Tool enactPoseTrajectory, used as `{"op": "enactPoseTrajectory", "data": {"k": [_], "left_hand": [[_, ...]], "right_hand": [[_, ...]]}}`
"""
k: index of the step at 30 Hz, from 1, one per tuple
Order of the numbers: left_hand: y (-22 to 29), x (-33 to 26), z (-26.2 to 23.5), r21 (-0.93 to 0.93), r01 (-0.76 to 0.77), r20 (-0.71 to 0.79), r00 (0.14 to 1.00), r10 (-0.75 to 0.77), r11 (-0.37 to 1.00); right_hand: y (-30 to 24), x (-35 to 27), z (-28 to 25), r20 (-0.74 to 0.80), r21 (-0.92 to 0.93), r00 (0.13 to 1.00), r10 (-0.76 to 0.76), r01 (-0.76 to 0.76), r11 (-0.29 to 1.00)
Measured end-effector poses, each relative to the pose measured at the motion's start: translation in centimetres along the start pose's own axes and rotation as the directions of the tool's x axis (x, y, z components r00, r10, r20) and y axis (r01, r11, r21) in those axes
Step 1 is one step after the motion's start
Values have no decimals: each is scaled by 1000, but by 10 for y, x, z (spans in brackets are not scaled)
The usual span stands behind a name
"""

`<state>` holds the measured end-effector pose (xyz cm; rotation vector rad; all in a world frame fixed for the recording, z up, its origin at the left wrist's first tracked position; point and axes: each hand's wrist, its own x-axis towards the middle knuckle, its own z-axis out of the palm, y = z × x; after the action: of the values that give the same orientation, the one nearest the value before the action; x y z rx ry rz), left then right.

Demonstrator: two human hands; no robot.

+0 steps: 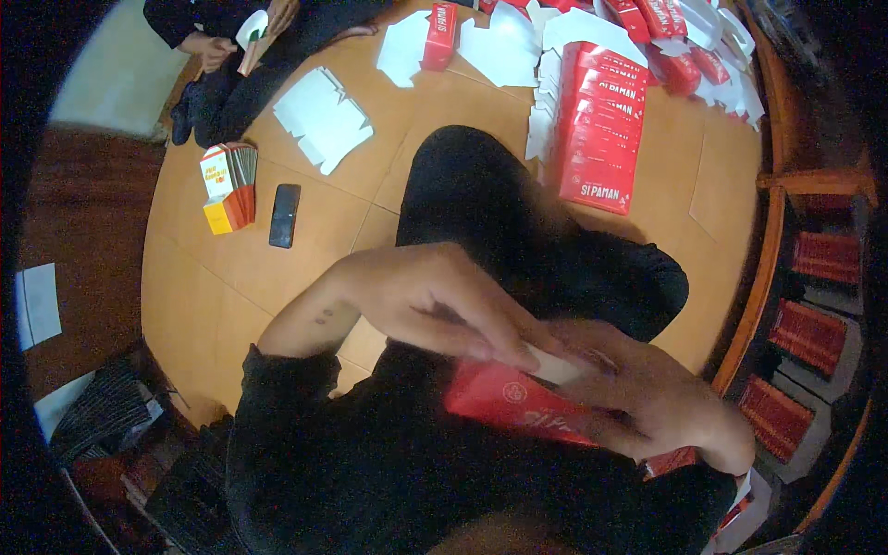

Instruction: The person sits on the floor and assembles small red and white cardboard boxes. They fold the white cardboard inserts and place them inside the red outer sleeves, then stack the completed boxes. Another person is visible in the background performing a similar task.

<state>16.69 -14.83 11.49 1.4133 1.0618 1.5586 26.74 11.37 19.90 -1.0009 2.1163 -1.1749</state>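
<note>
A red cardboard box (513,396) with white print lies in front of my body, close to my lap. My left hand (439,301) bends over its upper edge from the left, fingers closed and pressed at a pale flap (553,367). From the right, my right hand (647,384) grips the same box, with fingers along its top and side. Both hands are somewhat blurred, and the box's underside is hidden by my black sleeves. Beyond my crossed legs rests an overlapping row of flat red cartons (601,153) with white flaps.
White unfolded card blanks (324,120) and a black phone (284,215) lie on the tan floor. Beside the phone is a fan of orange and white cartons (229,190). A co-worker's hand (217,53) holds card at upper left. Red cartons (680,69) pile up behind; a wooden shelf (772,277) borders the right.
</note>
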Motion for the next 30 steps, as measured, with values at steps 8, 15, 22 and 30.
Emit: {"op": "enactPoseTrajectory", "data": {"k": [8, 15, 22, 30], "left_hand": [[8, 6, 3, -152, 222, -102, 966, -239, 963], [-1, -1, 6, -121, 160, -137, 975, -176, 980], [-10, -1, 24, -492, 260, -236, 879, -414, 831], [-3, 5, 39, -181, 208, -191, 952, -241, 961]], "right_hand": [[-3, 28, -8, 107, 22, 994, 21, -24, 999], [-8, 39, -10, 123, 10, 992, 24, -26, 1000], [-4, 36, -3, 82, -14, 990, 111, -110, 994], [4, 26, 5, -53, 50, 997, 51, -49, 998]]}}
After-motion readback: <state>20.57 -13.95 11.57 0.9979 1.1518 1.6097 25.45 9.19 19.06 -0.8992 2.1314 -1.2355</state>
